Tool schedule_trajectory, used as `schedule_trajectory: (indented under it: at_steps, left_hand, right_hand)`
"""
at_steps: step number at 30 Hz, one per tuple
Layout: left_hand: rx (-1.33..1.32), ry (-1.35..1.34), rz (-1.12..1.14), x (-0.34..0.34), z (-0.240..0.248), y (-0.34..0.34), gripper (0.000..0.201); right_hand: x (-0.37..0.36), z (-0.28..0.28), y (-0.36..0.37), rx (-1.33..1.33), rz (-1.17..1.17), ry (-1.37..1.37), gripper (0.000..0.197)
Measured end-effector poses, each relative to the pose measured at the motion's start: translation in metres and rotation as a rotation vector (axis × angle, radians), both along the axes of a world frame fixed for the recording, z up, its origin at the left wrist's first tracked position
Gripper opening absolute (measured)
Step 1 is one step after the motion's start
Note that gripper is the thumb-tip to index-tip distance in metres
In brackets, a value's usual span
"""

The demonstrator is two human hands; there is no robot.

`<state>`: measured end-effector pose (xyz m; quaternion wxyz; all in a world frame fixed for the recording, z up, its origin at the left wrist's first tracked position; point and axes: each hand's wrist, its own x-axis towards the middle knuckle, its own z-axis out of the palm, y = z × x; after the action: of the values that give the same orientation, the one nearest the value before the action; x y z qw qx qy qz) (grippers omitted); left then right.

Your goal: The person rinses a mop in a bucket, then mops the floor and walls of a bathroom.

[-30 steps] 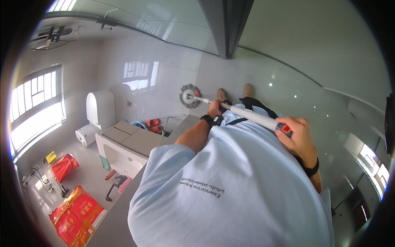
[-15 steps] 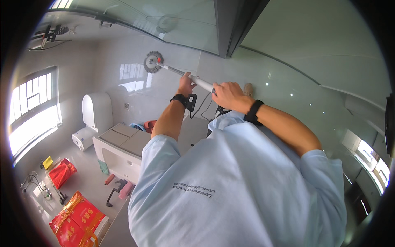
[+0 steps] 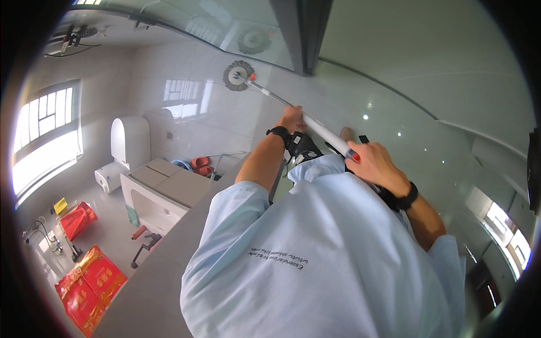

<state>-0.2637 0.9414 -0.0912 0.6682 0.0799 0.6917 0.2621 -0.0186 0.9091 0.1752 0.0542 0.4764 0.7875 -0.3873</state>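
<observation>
A mop with a long white-and-grey pole [image 3: 324,130] slants across in front of me. Its round head [image 3: 239,75], fringed in grey with a red piece at the joint, is over the glossy pale tiles just below the glass panel. My left hand [image 3: 292,118] is closed around the middle of the pole. Farther back, my right hand [image 3: 375,163] grips the pole's end, where a bit of red shows. Whether the fringe presses on the tiles, I cannot tell.
Left stands a toilet [image 3: 131,141] with its lid up, beside a white cabinet [image 3: 158,183]. Reddish slippers [image 3: 200,164] lie behind it. Red bags [image 3: 90,290] sit lower left. A dark door frame [image 3: 304,39] and glass panel [image 3: 225,31] rise ahead.
The mop head has moved to the right along the tiles, and its reflection now shows in the glass. Both hands have shifted right with the pole; my right hand is also lower.
</observation>
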Motion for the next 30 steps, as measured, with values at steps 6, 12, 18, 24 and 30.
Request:
schedule_trajectory:
  at_steps: [6, 12, 18, 24, 30]
  left_hand:
    - [0.001, -0.041, 0.03, 0.091, -0.022, -0.03, 0.022]
    - [0.217, -0.205, -0.194, 0.155, 0.01, -0.069, 0.012]
    - [-0.166, -0.327, 0.336, 0.209, 0.041, -0.078, 0.02]
    - [-0.093, -0.217, 0.465, 0.191, 0.003, -0.089, 0.021]
    - [0.119, -0.247, 0.785, 0.136, -0.048, -0.119, 0.013]
  right_hand:
    - [0.12, 0.047, -0.04, 0.036, -0.052, 0.053, 0.046]
    - [0.189, 0.088, -0.05, 0.016, -0.076, 0.165, 0.042]
    - [0.226, 0.086, -0.022, -0.05, -0.39, 0.401, 0.028]
    - [0.193, 0.052, 0.014, 0.127, -0.343, 0.552, 0.019]
    - [0.161, 0.007, 0.005, 0.115, -0.111, 0.487, 0.021]
